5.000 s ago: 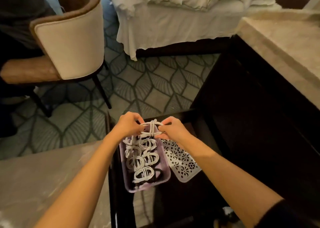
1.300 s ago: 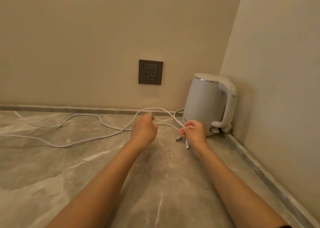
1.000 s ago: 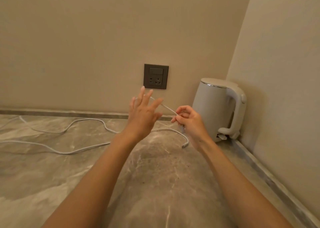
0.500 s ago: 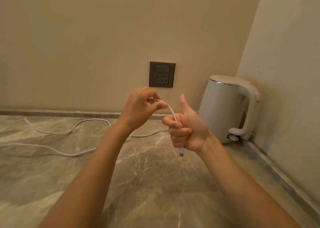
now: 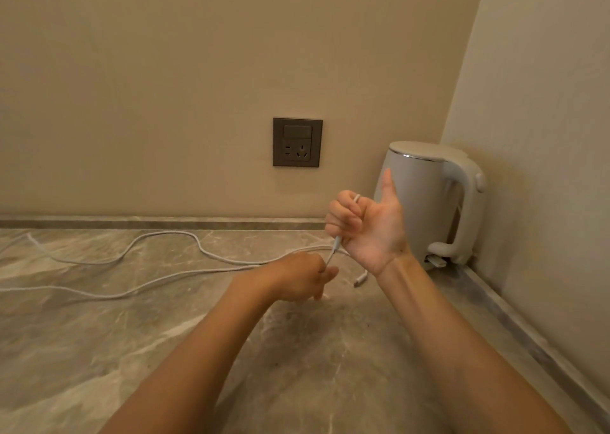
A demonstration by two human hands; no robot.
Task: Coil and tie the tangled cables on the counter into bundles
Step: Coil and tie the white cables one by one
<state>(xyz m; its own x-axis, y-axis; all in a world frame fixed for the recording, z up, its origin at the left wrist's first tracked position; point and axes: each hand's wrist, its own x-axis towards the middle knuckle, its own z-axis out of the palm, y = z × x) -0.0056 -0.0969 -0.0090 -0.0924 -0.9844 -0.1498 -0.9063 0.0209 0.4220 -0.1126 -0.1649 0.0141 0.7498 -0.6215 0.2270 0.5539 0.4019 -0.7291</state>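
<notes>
Marble counter (image 5: 297,351), white cable (image 5: 356,198) upright in right hand (image 5: 369,225), plug (image 5: 336,244) seemingly downward.

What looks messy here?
The white cable sprawls in loose curves across the marble counter, not coiled yet. The right hand grips one end and the left hand pinches it just below. Another plug end lies loose near the kettle. Nothing looks broken or spilled.
</notes>
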